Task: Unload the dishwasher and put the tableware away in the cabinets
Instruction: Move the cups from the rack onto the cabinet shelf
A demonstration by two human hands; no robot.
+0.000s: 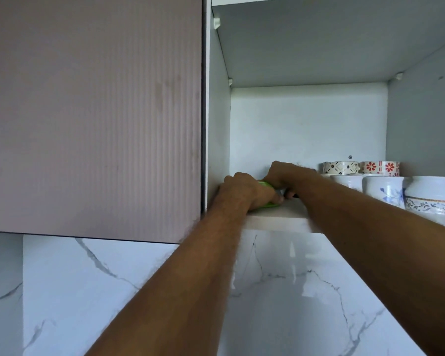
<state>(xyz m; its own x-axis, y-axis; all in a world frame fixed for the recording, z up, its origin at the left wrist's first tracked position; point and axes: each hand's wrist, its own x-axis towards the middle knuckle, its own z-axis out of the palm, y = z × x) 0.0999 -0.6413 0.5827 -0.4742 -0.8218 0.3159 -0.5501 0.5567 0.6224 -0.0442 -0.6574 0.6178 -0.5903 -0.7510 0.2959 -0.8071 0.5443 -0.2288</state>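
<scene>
A white marble-veined backsplash (pixel 139 291) runs beneath a wall cabinet whose right bay stands open, its ribbed mauve door (pixel 93 111) on the left bay closed. Both arms reach up to the lowest shelf (pixel 275 219) of the open bay, at its left end, close against the side wall. There the left hand (pixel 244 188) curls over a green piece of tableware (pixel 265 204) — only slivers of green show above and below the knuckles, so whether it is a bowl or a cup cannot be told. The right hand (pixel 290 176) comes in from the other side with its fingers bent down toward the same piece; it seems to steady it, though its grip is hidden behind the left hand. Two hands on one small item suggest careful seating, likely to keep it clear of the crockery already stored. That crockery fills the right of the shelf: patterned bowls (pixel 360 167) at the back, white mugs (pixel 383 188) and a banded jar (pixel 432 196) in front. The free spot is on the left, which explains the placement there. The green item appears to rest on the shelf, near the front edge — it may need a nudge deeper before release
</scene>
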